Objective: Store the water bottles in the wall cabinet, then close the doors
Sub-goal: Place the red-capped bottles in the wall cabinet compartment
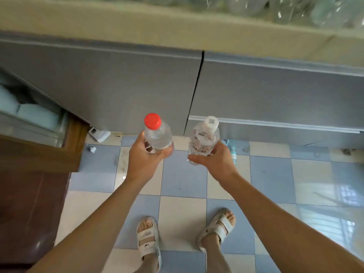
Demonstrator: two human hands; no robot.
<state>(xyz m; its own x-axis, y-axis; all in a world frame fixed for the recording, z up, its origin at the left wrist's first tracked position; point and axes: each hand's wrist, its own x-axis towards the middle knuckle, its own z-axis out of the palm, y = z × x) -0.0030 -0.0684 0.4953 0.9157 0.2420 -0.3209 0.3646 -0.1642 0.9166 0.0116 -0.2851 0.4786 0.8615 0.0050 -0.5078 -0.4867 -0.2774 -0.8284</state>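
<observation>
Two bare forearms stretched forward and down over the checkered floor (pixel 183 180), in front of grey cabinet doors (pixel 110 83). Left hand (pixel 144 154) curled round the lower body of an upright red-capped bottle (pixel 156 133), thumb on the near side. Right hand (pixel 213 156) cupped under and round the base of a white-capped bottle (pixel 204 138), tilted slightly left. Both bottles held side by side, apart, above sandalled feet (pixel 147 239).
</observation>
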